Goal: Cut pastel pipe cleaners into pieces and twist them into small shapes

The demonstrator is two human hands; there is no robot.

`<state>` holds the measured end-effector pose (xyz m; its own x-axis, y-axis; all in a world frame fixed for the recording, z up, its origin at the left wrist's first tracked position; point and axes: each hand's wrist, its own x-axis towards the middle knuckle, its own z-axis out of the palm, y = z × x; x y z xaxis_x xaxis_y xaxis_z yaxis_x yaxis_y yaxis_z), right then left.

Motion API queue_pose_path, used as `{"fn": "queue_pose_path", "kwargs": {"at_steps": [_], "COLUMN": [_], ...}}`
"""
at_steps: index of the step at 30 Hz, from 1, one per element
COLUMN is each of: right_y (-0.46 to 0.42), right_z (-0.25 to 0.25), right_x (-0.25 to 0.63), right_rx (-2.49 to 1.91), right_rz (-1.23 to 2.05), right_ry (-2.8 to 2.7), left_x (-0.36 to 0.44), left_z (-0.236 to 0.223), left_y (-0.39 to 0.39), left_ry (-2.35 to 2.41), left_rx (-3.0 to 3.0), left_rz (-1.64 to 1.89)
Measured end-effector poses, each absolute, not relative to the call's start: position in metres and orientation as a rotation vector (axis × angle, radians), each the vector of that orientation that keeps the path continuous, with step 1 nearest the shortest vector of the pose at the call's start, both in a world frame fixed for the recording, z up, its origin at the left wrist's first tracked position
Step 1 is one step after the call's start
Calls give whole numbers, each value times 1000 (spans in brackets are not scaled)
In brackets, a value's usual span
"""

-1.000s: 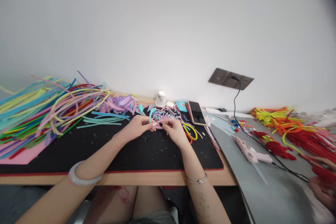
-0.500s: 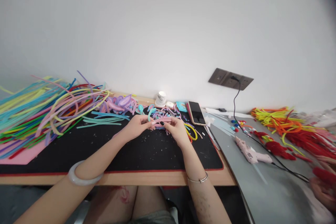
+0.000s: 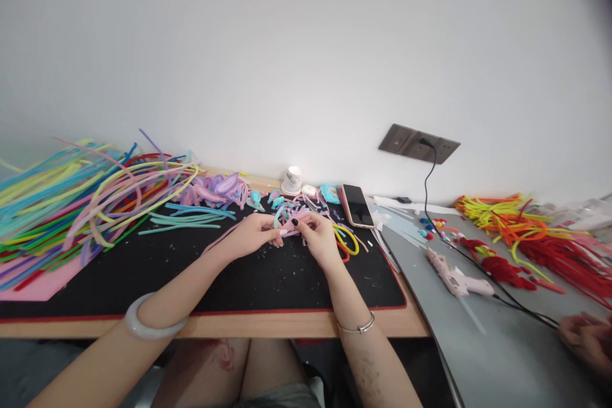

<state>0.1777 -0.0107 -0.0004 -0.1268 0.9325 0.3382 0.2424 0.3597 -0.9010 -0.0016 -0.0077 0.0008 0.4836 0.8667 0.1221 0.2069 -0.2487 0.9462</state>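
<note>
Above the black mat [image 3: 229,287], my left hand [image 3: 255,233] and my right hand [image 3: 318,236] almost meet, thumbs and fingers pinched. Between them is a pink fuzzy pipe cleaner piece [image 3: 297,222], partly covered by the fingers. A turquoise pipe cleaner loop [image 3: 276,219] shows at my left fingertips; whether it is joined to the pink piece I cannot tell. Short pastel cuttings lie just behind the fingers. Bent yellow pipe cleaners [image 3: 352,241] rest beside my right hand.
Long coloured pipe cleaners [image 3: 109,197] heap at the left, near purple looped pieces [image 3: 220,190]. A white cup [image 3: 292,178] and a phone [image 3: 357,206] stand along the back. On the grey table lie a corded pink glue gun [image 3: 456,274], red pieces [image 3: 509,271] and another person's hand [image 3: 590,338].
The pink piece has turned between my fingers, from lying nearly level to slanting; my hands stay in place. At the right, the other person's hand has shifted, and its red piece no longer shows.
</note>
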Motion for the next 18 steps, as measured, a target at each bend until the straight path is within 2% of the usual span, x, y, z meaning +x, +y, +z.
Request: {"fn": "queue_pose_path", "kwargs": {"at_steps": [8, 18], "right_y": [-11, -14], "right_z": [1, 1], "right_x": [176, 173], "right_rx": [-999, -937], "right_rz": [1302, 1360], "right_ry": [-1313, -1415], "left_x": [-3, -1], "left_z": [-7, -5], "left_y": [-1, -4], "left_ry": [926, 903], "left_rx": [1613, 1625], "left_rz": [968, 924]}}
